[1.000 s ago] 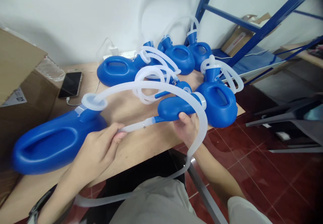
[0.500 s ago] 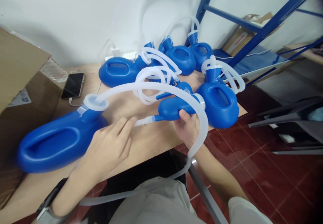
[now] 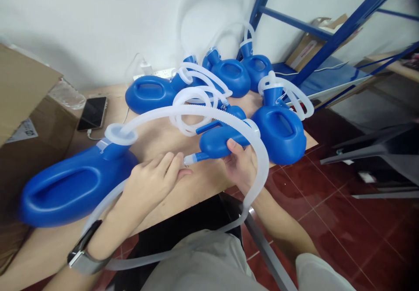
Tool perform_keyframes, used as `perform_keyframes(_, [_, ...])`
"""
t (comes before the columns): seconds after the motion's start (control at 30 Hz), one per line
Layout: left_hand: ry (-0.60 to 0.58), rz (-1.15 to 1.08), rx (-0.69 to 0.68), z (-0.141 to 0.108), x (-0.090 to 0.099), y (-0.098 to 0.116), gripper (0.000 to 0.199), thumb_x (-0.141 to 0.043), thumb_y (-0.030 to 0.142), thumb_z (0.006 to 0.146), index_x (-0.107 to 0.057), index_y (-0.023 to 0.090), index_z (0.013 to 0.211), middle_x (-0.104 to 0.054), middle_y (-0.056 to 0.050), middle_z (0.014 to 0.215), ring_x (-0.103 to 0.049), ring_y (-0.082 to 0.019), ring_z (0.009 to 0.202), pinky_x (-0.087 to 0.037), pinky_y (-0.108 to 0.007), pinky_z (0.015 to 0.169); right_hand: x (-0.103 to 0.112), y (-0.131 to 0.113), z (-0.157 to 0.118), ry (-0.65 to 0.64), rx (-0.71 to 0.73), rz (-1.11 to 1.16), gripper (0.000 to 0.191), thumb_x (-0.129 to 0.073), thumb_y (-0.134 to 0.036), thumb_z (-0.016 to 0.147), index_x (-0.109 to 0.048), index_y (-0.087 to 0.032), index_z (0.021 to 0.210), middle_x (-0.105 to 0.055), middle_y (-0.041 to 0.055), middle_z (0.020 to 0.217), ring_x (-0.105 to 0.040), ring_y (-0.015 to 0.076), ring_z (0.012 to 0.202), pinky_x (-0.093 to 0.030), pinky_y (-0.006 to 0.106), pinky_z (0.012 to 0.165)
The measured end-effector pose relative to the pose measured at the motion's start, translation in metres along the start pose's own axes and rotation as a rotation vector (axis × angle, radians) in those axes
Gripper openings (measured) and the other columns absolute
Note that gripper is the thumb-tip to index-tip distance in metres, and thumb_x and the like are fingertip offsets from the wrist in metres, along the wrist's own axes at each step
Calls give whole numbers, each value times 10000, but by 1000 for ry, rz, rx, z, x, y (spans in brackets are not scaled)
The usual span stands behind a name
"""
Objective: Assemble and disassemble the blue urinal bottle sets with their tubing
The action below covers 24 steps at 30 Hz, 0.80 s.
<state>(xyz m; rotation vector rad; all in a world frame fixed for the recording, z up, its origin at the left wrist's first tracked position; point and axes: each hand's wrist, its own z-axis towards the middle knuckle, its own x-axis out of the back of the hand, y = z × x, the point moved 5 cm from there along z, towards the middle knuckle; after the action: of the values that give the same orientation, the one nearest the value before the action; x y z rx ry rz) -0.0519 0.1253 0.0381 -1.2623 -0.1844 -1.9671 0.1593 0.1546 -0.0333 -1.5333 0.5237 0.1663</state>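
Observation:
My right hand (image 3: 241, 163) is closed round a blue urinal funnel (image 3: 212, 141), a smooth hollow piece with a narrow spout pointing left. On that spout sits the clear end of a translucent corrugated hose (image 3: 190, 159), with a small metal clip near it. The fingers of my left hand (image 3: 157, 175) are pinched round this hose just left of the clip. From a white cap (image 3: 121, 133) on the large blue urinal bottle (image 3: 75, 181) at the left, hose arches over to the right and loops down across my lap.
Several more blue bottles (image 3: 234, 77) with coiled hoses stand at the back and right of the wooden table (image 3: 176, 197). A phone (image 3: 93, 113) on a cable lies beside a cardboard box (image 3: 39, 138). Blue metal shelving (image 3: 327, 42) stands at the right.
My left hand has shifted right and now grips the hose close to its joint with the spout, its fingers more curled. The funnel in my right hand has moved slightly left in view.

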Motion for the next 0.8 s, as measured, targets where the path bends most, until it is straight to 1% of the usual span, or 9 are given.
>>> perform_keyframes(0.1, [-16, -64, 13, 0, -4, -2, 360, -388, 252, 1162, -601, 160, 886, -599, 19, 649, -644, -157, 552, -342, -335, 472, -4, -1, 0, -10, -26, 34, 689, -939, -584, 732, -679, -340, 1322, -822, 6, 1073, -767, 322, 1194, -690, 517, 989])
perform_keyframes(0.2, [-17, -169, 63, -3, -6, -5, 457, -333, 299, 1177, -546, 195, 787, -575, 26, 565, -581, -150, 463, -266, -337, 452, -7, -3, -1, -52, -16, 44, 701, -922, -601, 739, -659, -348, 1337, -814, 14, 1162, -740, 320, 1256, -676, 511, 1017])
perform_keyframes(0.27, [-36, -226, 94, -5, -7, -6, 496, -290, 329, 1183, -541, 201, 774, -571, 25, 533, -545, -150, 426, -234, -335, 451, -8, -5, -2, -68, 7, 35, 721, -926, -599, 724, -648, -364, 1347, -804, 10, 1219, -730, 320, 1280, -659, 517, 1052])
perform_keyframes(0.33, [-60, -257, 104, -7, -6, -6, 507, -276, 331, 1182, -540, 203, 768, -577, 20, 532, -541, -150, 427, -231, -330, 462, -9, -7, -3, -81, 30, 16, 736, -929, -607, 703, -650, -376, 1344, -800, 11, 1241, -729, 330, 1285, -645, 530, 1078])
perform_keyframes(0.43, [-96, -280, 113, -7, -3, -5, 498, -298, 330, 1176, -530, 205, 753, -588, 10, 548, -551, -150, 449, -224, -326, 479, -11, -11, -3, -112, 79, 4, 737, -934, -604, 684, -655, -398, 1335, -797, 13, 1254, -715, 342, 1311, -628, 545, 1104])
perform_keyframes(0.53, [-119, -277, 119, -8, -2, -6, 478, -331, 333, 1167, -535, 207, 753, -586, 4, 545, -533, -153, 443, -179, -328, 486, -12, -14, -2, -148, 124, -7, 752, -938, -602, 682, -644, -416, 1349, -791, 6, 1272, -690, 337, 1354, -610, 548, 1130])
perform_keyframes(0.63, [-140, -251, 108, -8, -2, -7, 483, -317, 334, 1165, -542, 205, 758, -576, -3, 524, -522, -164, 420, -151, -333, 483, -12, -12, -1, -149, 114, -31, 796, -949, -633, 657, -637, -418, 1358, -797, 4, 1266, -702, 335, 1328, -609, 552, 1129])
perform_keyframes(0.73, [-151, -244, 106, -9, -3, -8, 502, -295, 356, 1167, -541, 202, 758, -574, -10, 507, -521, -171, 401, -150, -329, 472, -11, -9, -1, -139, 102, -44, 829, -964, -641, 637, -634, -419, 1364, -803, 9, 1256, -728, 340, 1279, -619, 566, 1110])
perform_keyframes(0.8, [-152, -262, 122, -10, -3, -8, 508, -291, 373, 1167, -531, 204, 753, -567, -8, 494, -507, -166, 388, -148, -325, 466, -11, -8, -1, -143, 107, -37, 851, -972, -640, 623, -632, -413, 1370, -804, 18, 1254, -727, 353, 1284, -623, 582, 1098])
